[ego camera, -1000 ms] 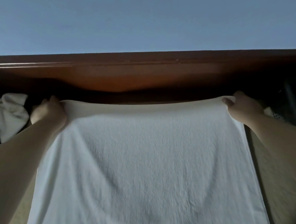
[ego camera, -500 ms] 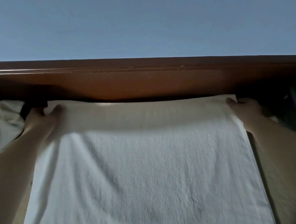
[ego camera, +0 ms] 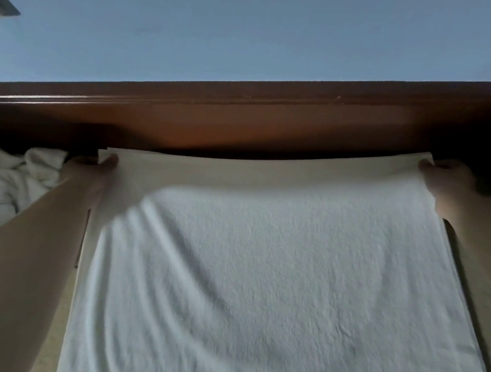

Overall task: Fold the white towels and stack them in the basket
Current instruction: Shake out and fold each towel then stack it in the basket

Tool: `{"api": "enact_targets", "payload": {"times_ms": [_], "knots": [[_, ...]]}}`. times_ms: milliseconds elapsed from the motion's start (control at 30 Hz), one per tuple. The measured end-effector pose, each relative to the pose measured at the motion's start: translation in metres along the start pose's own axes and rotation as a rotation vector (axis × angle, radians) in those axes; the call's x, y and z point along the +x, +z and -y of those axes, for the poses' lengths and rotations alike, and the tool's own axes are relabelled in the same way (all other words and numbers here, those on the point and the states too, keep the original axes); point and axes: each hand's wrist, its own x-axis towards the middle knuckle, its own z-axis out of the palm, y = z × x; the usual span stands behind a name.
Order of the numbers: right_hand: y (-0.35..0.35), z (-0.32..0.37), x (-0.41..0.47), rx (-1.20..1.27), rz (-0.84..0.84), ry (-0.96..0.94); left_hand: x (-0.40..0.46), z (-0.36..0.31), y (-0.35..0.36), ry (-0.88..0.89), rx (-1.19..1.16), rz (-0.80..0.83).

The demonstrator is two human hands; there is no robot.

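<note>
A large white towel point(ego camera: 258, 271) lies spread flat on a beige surface and fills the middle of the head view, running from the bottom edge up to the wooden board. My left hand point(ego camera: 94, 172) pinches its far left corner, thumb on top. My right hand point(ego camera: 448, 179) grips its far right corner. Both arms reach forward along the towel's sides. The far edge is stretched straight between the two hands. The basket is out of sight.
A dark brown wooden headboard point(ego camera: 234, 120) runs across just beyond the towel, with a blue wall point(ego camera: 258, 35) above. A heap of crumpled white towels point(ego camera: 11, 183) lies at the far left. Beige bedding point(ego camera: 47, 356) shows along both sides.
Both hands have kept hold of the towel's far corners. The far edge has shifted slightly and wrinkles have formed on the left side of the towel.
</note>
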Motion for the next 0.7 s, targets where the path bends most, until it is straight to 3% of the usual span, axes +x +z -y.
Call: {"api": "enact_targets", "payload": {"times_ms": [100, 167, 233, 367, 433, 533, 700], "knots": [[0.005, 0.004, -0.013, -0.075, -0.038, -0.046, -0.009, 0.002, -0.007, -0.01, 0.017, 0.04], [0.01, 0.005, -0.039, -0.269, -0.131, -0.079, -0.02, 0.005, -0.013, -0.026, -0.013, 0.122], [0.015, 0.006, -0.085, -0.369, -0.198, -0.217, -0.038, 0.013, -0.023, -0.058, -0.007, 0.197], [0.04, -0.014, -0.194, -0.401, 0.063, -0.691, -0.073, 0.058, -0.053, -0.196, 0.178, 0.263], [0.057, -0.021, -0.24, -0.532, 0.253, -0.787, -0.088, 0.083, -0.07, -0.248, 0.245, 0.323], [0.074, -0.023, -0.271, -0.798, 0.443, -0.724, -0.116, 0.108, -0.096, -0.241, 0.332, 0.418], [0.072, -0.004, -0.258, -0.805, 0.538, -0.663, -0.154, 0.148, -0.115, -0.098, 0.32, 0.346]]}}
